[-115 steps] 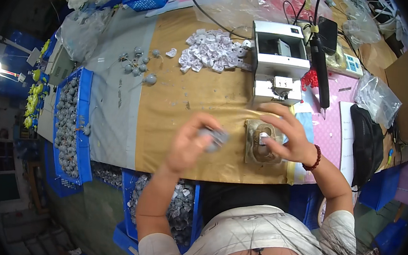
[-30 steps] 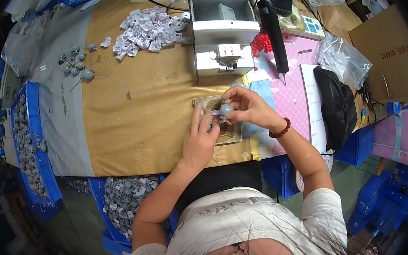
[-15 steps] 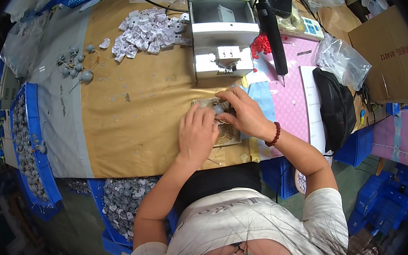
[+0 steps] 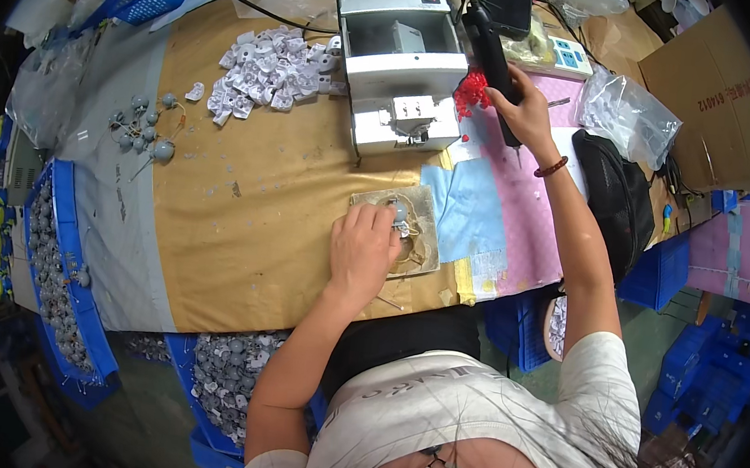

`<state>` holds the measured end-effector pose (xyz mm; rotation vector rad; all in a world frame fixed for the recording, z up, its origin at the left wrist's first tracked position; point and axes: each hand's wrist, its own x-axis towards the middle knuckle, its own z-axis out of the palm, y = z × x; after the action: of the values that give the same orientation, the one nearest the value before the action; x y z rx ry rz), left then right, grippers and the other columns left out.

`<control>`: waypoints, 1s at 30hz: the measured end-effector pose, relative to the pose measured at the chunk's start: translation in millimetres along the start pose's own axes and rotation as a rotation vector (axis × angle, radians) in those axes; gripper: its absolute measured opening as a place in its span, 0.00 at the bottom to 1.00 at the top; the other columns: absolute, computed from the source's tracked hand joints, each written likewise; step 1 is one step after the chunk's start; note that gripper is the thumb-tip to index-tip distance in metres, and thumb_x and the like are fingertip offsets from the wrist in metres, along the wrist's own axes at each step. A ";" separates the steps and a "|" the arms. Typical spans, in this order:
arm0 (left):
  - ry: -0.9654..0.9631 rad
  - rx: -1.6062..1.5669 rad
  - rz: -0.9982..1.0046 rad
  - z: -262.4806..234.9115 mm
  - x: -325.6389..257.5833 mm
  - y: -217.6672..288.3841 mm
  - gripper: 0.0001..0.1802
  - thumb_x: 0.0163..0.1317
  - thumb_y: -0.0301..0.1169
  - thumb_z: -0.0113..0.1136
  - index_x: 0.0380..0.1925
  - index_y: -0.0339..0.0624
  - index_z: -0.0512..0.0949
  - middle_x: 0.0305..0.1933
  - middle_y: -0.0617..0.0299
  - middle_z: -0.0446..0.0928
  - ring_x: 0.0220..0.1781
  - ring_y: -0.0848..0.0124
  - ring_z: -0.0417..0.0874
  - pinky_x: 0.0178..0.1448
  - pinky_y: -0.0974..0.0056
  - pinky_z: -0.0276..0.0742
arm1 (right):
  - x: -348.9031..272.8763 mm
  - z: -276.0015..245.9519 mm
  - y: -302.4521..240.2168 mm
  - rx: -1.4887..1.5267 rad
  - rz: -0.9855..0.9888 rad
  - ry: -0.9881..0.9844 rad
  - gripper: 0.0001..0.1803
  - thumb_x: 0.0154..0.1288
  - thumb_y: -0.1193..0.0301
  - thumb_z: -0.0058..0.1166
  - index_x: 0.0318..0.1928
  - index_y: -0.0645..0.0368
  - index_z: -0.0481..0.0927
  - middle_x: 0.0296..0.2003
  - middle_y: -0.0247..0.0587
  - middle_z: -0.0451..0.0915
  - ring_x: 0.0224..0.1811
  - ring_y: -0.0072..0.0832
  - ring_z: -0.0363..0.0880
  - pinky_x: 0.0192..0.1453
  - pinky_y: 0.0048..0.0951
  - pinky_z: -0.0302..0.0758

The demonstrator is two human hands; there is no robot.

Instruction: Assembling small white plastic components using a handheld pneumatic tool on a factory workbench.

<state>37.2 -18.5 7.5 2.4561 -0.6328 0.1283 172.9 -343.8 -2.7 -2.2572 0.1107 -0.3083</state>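
Note:
My left hand [image 4: 361, 253] is closed, its fingertips on a small grey ball-shaped part [image 4: 400, 210] with a white piece beside it. The part sits in a square, flat fixture [image 4: 429, 239] with a hollowed middle, near the table's front edge. My fingers partly cover it. To the right, my right hand [image 4: 530, 121] wraps round the black body of an electric screwdriver [image 4: 490, 51]. Its bit points down toward the pink mat. Just left of the screwdriver lies a heap of small red pieces [image 4: 472, 93].
Beyond the fixture stands a white and silver machine [image 4: 409, 70]. Left of it lie a heap of white plastic pieces [image 4: 268, 75] and several grey balls [image 4: 144, 126]. Blue bins [image 4: 62, 204] of grey parts flank the table. A black pouch [image 4: 609, 198] lies at right.
My right hand has left the fixture and moved up and right to take hold of the electric screwdriver. My left hand has stayed at the grey part.

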 end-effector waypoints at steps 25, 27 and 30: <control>0.064 -0.055 -0.038 7.6 -6.1 -7.8 0.18 0.52 0.30 0.68 0.44 0.44 0.79 0.41 0.58 0.78 0.48 0.57 0.78 0.48 0.52 0.73 | -34.5 57.4 -180.4 0.680 -0.037 -0.220 0.34 0.53 0.73 0.69 0.60 0.64 0.70 0.36 0.33 0.79 0.35 0.19 0.78 0.39 0.28 0.77; 0.051 -0.051 -0.038 8.8 -4.5 -7.5 0.18 0.51 0.29 0.67 0.44 0.44 0.79 0.40 0.58 0.78 0.48 0.57 0.78 0.48 0.52 0.73 | -62.4 54.7 -180.0 0.669 -0.030 -0.209 0.34 0.53 0.74 0.68 0.61 0.63 0.69 0.36 0.33 0.78 0.37 0.19 0.77 0.43 0.27 0.76; 0.074 -0.031 -0.011 10.2 -4.9 -9.7 0.18 0.51 0.28 0.66 0.45 0.44 0.79 0.39 0.58 0.77 0.47 0.56 0.78 0.47 0.51 0.72 | -93.2 56.3 -182.3 0.678 -0.095 -0.213 0.35 0.55 0.76 0.68 0.64 0.63 0.69 0.43 0.35 0.79 0.45 0.21 0.77 0.52 0.29 0.76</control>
<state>36.9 -15.4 -7.1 2.4127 -0.5846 0.2025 93.2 -167.2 84.0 -1.6087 -0.1898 -0.1240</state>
